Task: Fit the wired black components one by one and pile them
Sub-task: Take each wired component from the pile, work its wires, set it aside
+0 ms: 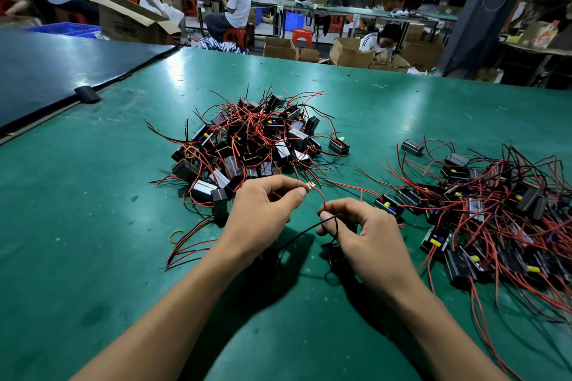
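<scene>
Left hand [266,204]: we record it near centre, thumb and forefinger pinching a small brass terminal [310,185] at the end of a red wire [322,198].

Right hand [365,232]: just beside the left, fingers curled, pinching the same red wire lower down together with a black wire [301,234] that loops across its fingertips.

Wired black component [337,257]: we see a dark block under the right hand, largely hidden by it and in shadow; we cannot tell whether it rests on the worktop [93,226].

Central heap [253,139]: beyond the hands we count many black boxes tangled in red and black leads, several showing yellow or blue parts.

Right heap [495,213]: a second, flatter spread of like components at the right edge, its red leads trailing toward the near side.

Yellow rubber band [177,235]: lying loose on the green worktop, left of the left forearm.

Dark mat [62,65]: covers the far left corner, with a black clip [87,94] at its edge.

Background: we note seated people, red stools, blue crates and open cardboard boxes [133,22] beyond the worktop.
</scene>
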`<state>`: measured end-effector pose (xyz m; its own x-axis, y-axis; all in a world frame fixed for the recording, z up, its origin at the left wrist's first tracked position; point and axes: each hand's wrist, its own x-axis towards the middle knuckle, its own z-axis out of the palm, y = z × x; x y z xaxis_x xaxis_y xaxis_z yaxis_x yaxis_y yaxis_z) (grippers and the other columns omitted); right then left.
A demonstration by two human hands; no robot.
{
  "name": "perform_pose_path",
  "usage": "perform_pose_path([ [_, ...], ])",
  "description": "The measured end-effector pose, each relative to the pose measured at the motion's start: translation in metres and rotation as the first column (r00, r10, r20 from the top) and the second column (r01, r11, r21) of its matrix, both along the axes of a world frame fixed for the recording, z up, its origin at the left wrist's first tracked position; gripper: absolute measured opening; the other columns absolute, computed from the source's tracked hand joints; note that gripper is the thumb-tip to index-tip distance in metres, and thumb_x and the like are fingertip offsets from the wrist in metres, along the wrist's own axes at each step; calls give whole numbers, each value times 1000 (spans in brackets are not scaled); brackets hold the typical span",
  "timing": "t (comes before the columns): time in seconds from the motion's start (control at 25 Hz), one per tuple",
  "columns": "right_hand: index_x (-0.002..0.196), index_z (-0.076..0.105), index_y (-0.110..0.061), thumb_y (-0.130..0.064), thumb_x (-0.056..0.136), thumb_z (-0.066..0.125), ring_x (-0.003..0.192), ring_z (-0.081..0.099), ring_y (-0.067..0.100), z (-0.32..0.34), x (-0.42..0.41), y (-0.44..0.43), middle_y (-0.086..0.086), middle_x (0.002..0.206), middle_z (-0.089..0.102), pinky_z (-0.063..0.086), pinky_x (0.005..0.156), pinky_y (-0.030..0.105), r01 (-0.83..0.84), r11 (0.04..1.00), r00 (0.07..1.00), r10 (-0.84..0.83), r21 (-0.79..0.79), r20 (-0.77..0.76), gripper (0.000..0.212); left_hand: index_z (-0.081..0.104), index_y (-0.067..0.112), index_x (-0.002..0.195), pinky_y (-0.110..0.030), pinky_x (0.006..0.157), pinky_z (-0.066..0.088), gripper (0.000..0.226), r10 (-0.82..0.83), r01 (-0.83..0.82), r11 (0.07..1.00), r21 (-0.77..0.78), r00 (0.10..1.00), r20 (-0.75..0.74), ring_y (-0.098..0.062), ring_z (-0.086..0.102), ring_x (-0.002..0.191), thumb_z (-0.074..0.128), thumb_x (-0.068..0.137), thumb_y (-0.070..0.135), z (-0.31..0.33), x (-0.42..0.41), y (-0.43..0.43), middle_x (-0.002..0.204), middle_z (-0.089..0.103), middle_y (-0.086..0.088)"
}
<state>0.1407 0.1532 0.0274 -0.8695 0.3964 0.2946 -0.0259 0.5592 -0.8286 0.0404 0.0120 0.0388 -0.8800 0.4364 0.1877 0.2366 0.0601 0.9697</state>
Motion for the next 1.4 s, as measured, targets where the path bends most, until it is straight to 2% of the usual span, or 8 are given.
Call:
perform_pose_path([
  [0.28, 84, 70, -31, -17, 92, 71, 73, 68, 2, 0, -1, 1, -13, 72, 74, 53, 67, 18, 4, 1000, 1000, -4, -5, -4, 16, 77, 21, 88, -19, 57, 46, 8, -43, 42, 999, 24, 999, 30, -8, 54, 58, 69, 89, 17, 2, 1, -1, 66, 66, 4],
  [0.44, 84, 71, -30, -17, 93, 70, 65, 67, 10, -1, -2, 0, -13, 71, 73, 51, 56, 15, -4, 1000, 1000, 4, -29, -2, 15, 78, 18, 88, -20, 59, 47, 5, -57, 55, 996, 69, 998, 27, -7, 53, 64, 74, 85, 18, 3, 2, 1, 75, 72, -5],
  [0.6, 85, 73, -26, -20, 91, 71, 64, 63, -2, -1, -2, 1, -15, 73, 74, 43, 62, 9, -32, 999, 999, 32, 22, 0, 9, 78, 18, 83, -20, 58, 43, 3, -61, 58, 992, 108, 998, 25, -9, 47, 60, 75, 84, 18, 4, 4, 2, 69, 67, -4],
  [0.8, 94, 76, -30, -31, 90, 73, 71, 63, 3, 2, 0, 8, -20, 82, 72, 50, 70, 25, -84, 996, 996, 83, 41, 26, 6, 77, 19, 83, -34, 65, 44, 3, -63, 64, 997, 50, 998, -18, -16, 48, 64, 74, 85, 19, 4, 4, -1, 81, 67, -24],
  [1.04, 110, 73, -32, -17, 88, 75, 73, 59, 10, 11, 3, 18, -13, 95, 72, 47, 70, 22, -87, 996, 968, 91, 29, -234, 28, 76, 13, 85, -22, 62, 43, 6, -223, 223, 975, 8, 975, -1, -10, 49, 63, 71, 87, 13, 7, 5, -2, 68, 64, -9],
  [1.12, 108, 74, -30, -16, 88, 74, 76, 59, 10, 11, 2, 15, -10, 97, 71, 45, 70, 22, -152, 988, 956, 157, 40, -248, 25, 75, 7, 85, -15, 58, 41, 6, -298, 296, 954, 39, 952, 70, -4, 49, 56, 69, 87, 8, 8, 5, -1, 65, 63, 3],
  [1.28, 98, 77, -28, -26, 85, 73, 77, 59, 12, 13, 2, 13, -8, 95, 71, 47, 69, 31, -223, 975, 954, 216, -8, -206, 14, 72, -2, 89, -12, 55, 39, 7, -351, 342, 936, 81, 926, 139, 0, 50, 54, 66, 87, 1, 9, 4, -4, 63, 62, 3],
  [1.4, 96, 77, -31, -36, 80, 73, 70, 56, 9, 14, 3, 14, -13, 87, 71, 47, 68, 23, -230, 970, 960, 214, -73, -178, 17, 72, 4, 83, -12, 56, 40, 7, -372, 366, 928, 70, 915, 153, -1, 49, 55, 66, 87, 3, 11, 5, -5, 63, 61, 4],
])
